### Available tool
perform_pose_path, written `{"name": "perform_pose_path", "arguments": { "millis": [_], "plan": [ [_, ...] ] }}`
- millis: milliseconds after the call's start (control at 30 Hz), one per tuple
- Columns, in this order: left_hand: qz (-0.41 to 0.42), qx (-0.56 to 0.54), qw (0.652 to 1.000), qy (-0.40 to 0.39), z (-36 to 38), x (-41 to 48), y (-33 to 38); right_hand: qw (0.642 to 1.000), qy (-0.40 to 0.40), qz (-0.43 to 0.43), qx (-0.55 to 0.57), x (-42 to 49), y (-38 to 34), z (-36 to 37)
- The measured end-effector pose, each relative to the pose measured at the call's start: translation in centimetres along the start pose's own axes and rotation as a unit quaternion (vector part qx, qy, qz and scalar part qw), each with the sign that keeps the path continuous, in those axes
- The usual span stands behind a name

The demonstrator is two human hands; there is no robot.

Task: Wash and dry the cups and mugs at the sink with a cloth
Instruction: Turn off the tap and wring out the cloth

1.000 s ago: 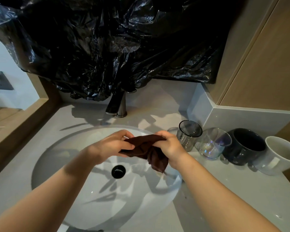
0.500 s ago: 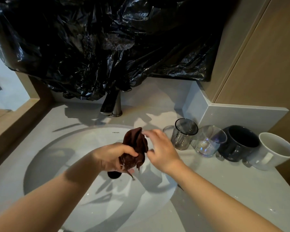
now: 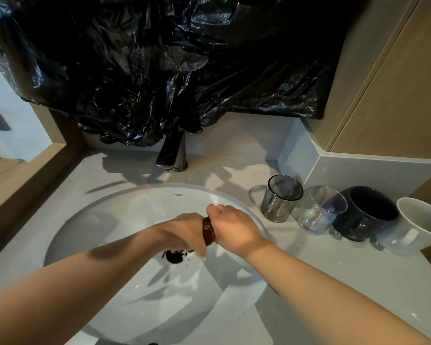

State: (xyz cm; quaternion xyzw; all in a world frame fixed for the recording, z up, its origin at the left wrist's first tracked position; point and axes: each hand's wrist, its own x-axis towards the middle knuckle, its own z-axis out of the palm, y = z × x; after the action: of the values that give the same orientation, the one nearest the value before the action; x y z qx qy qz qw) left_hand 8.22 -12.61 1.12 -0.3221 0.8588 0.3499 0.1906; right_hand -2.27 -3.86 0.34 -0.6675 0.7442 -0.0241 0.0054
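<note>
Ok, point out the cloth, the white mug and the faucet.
cloth [image 3: 208,231]: head view, its twisted middle.
white mug [image 3: 427,220]: head view, its inner wall.
faucet [image 3: 170,151]: head view, its dark spout.

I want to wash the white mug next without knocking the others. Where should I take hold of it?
I'd grip the white mug by its handle, coming from the near side: it stands upright at the row's right end, handle turned toward you, while the dark mug crowds its left.
</note>
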Motion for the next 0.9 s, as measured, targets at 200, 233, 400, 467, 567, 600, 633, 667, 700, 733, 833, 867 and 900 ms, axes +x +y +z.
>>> {"name": "perform_pose_path", "arguments": {
  "millis": [200,233,400,467,567,600,633,667,700,733,833,867,900],
  "plan": [
    [0.008,0.220,0.966,0.139,0.6,0.8,0.2,0.951,-0.146,0.151,0.226,1.0,-0.1,0.6],
    [0.027,0.258,0.953,0.155,0.6,0.9,0.2,0.944,-0.155,0.156,0.247,1.0,-0.1,0.5],
    [0.124,0.381,0.896,0.189,0.5,1.1,0.0,0.839,-0.184,0.254,0.445,-0.2,-0.6,0.2],
    [0.144,0.401,0.886,0.183,0.6,1.0,-0.2,0.804,-0.199,0.270,0.492,-0.7,-0.7,0.5],
    [0.144,0.394,0.891,0.177,1.0,1.1,-0.4,0.782,-0.218,0.271,0.517,-1.0,-0.6,0.5],
    [0.144,0.387,0.892,0.183,1.0,1.1,-0.4,0.777,-0.221,0.272,0.523,-1.0,-0.4,0.6],
    [0.147,0.378,0.894,0.191,1.0,1.1,-0.4,0.770,-0.227,0.275,0.530,-1.0,-0.2,0.6],
    [0.152,0.367,0.896,0.200,1.0,1.1,-0.5,0.762,-0.238,0.278,0.535,-1.1,0.0,0.5],
    [0.161,0.353,0.898,0.207,1.0,1.0,-0.6,0.752,-0.252,0.280,0.542,-1.1,0.1,0.4],
    [0.169,0.338,0.902,0.211,1.1,1.0,-0.9,0.741,-0.266,0.278,0.551,-1.1,0.3,0.3],
    [0.157,0.244,0.934,0.209,1.1,0.7,-2.0,0.707,-0.247,0.270,0.605,-1.0,0.5,-0.1],
    [0.135,0.182,0.953,0.200,1.0,0.6,-2.4,0.691,-0.213,0.273,0.634,-0.8,0.5,-0.3],
    [0.104,0.086,0.974,0.184,0.9,0.5,-2.6,0.688,-0.170,0.276,0.650,-0.7,0.4,-0.4]
  ]
}}
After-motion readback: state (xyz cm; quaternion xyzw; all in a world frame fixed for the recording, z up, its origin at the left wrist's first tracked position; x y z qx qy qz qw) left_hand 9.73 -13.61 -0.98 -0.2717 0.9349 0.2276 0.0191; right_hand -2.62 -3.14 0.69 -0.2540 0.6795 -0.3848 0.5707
